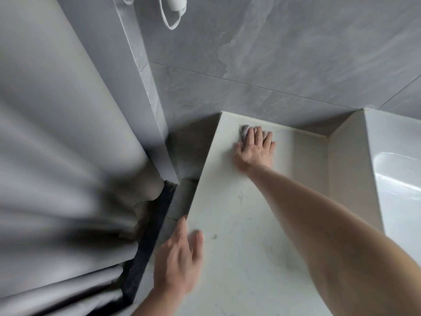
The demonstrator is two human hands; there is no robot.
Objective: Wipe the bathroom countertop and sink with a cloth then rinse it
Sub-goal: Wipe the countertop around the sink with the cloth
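- Head view: right hand (255, 149) presses grey cloth (244, 131) flat on surface (239, 224), far-left corner, near tiled wall (273, 65); fingers straight, grip apart.
- Left hand (177, 256) rests on surface's near-left edge, fingers relaxed, holding nothing.
- Sink (401, 179) at right, well apart from cloth.
- Progress, est.: early; surface wipe underway; sink wipe & cloth rinse left.

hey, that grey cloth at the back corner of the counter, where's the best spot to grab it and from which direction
Probably the bunched grey edge of the cloth poking out past the fingertips of the right hand, which presses it flat on the countertop. Come from above and the left: the tiled wall sits close behind, so a top pinch grip fits best.
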